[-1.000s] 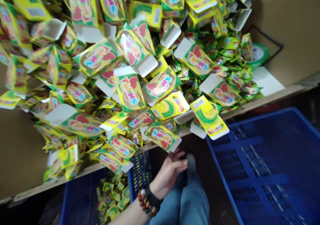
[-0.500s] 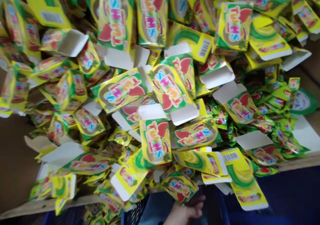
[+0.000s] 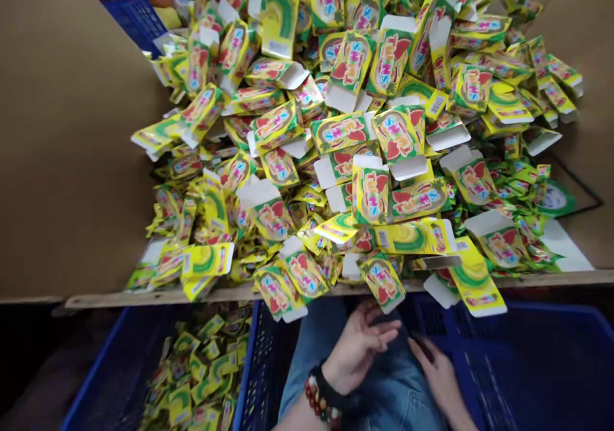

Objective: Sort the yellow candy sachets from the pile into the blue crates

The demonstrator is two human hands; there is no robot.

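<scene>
At the worktop's wooden edge (image 3: pixel 158 297) | I read left hand (image 3: pixel 357 354) and right hand (image 3: pixel 439 380) open, empty | yellow-green paperboard cartons (image 3: pixel 382 282) heaped just above, light, stiff, crushable | take hold by white flaps (image 3: pixel 409 167)

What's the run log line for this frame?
left hand: open, empty | right hand: open, empty | nearest: heap of yellow-green printed cartons | below: blue crate
</scene>
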